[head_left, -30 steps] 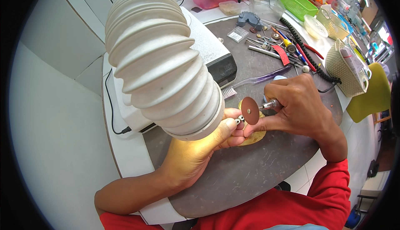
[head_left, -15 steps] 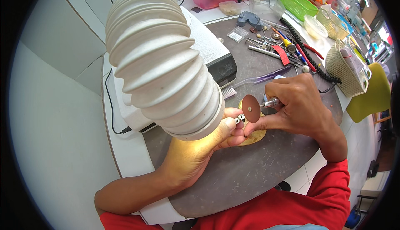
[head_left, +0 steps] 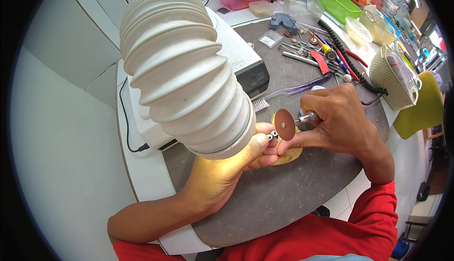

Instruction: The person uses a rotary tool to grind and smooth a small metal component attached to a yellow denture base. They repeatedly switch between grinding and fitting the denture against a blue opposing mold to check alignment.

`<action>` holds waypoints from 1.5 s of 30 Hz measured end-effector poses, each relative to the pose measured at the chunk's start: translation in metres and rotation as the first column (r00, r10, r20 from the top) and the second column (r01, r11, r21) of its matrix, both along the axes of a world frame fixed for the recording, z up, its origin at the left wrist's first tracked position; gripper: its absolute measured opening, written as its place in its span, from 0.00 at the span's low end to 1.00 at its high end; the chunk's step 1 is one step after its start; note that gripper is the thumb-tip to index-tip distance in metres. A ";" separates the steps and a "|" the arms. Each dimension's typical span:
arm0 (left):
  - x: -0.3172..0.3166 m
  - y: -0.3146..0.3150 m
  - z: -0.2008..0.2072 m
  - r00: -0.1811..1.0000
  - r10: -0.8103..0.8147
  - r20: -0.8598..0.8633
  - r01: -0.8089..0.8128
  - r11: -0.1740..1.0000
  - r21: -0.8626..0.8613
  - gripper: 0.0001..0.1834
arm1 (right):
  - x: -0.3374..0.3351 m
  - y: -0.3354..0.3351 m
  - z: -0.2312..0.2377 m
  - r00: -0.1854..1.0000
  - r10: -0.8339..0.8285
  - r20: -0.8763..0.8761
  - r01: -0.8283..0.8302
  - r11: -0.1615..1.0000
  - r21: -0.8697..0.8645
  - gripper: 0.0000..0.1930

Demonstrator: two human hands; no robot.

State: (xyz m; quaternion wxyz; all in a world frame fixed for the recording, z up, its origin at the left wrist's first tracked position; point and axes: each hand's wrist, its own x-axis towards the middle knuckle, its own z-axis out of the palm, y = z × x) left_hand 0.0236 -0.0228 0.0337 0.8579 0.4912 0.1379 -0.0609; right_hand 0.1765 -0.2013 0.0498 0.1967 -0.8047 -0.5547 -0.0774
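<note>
My left hand (head_left: 239, 159) pinches a small silvery metal piece (head_left: 272, 135) with little holes, which looks like a dental casting, between thumb and fingers. Wrapped around a metal rotary handpiece (head_left: 307, 117), my right hand (head_left: 340, 121) holds its thin brown cutting disc (head_left: 284, 125) close beside the piece. Whether disc and metal touch I cannot tell. My right thumb rests against the left fingertips. Under the hands lies a yellowish model (head_left: 289, 158), mostly covered. A white ribbed hose (head_left: 184, 71) ends just over my left hand and hides part of it.
Behind my hands lie a purple toothbrush (head_left: 302, 87), loose burs and hand tools (head_left: 302, 53), a red strip (head_left: 319, 62) and a grey dental model (head_left: 283, 22). A white machine (head_left: 241, 57) stands behind the hose. Woven baskets (head_left: 393, 83) line the right side of the dark bench (head_left: 265, 204).
Almost nothing differs. The disc and the metal piece have shifted only very slightly; both hands keep their hold.
</note>
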 end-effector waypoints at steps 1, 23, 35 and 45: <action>0.000 0.000 0.000 1.000 -0.001 0.000 0.001 1.000 0.003 0.15 | 0.000 0.000 0.000 1.000 0.002 0.001 -0.002 1.000 -0.004 0.37; 0.001 0.000 0.000 1.000 -0.011 0.004 0.011 1.000 0.003 0.15 | -0.002 0.001 0.004 1.000 0.016 0.014 -0.016 0.999 -0.036 0.36; 0.001 0.000 0.001 1.000 -0.006 -0.002 0.006 1.000 -0.011 0.15 | 0.000 0.000 -0.001 1.000 -0.018 -0.006 0.018 1.000 0.012 0.37; 0.002 0.001 0.001 1.000 -0.017 0.010 0.017 1.000 -0.022 0.14 | -0.001 0.000 0.000 1.000 -0.010 0.006 0.010 1.000 0.000 0.37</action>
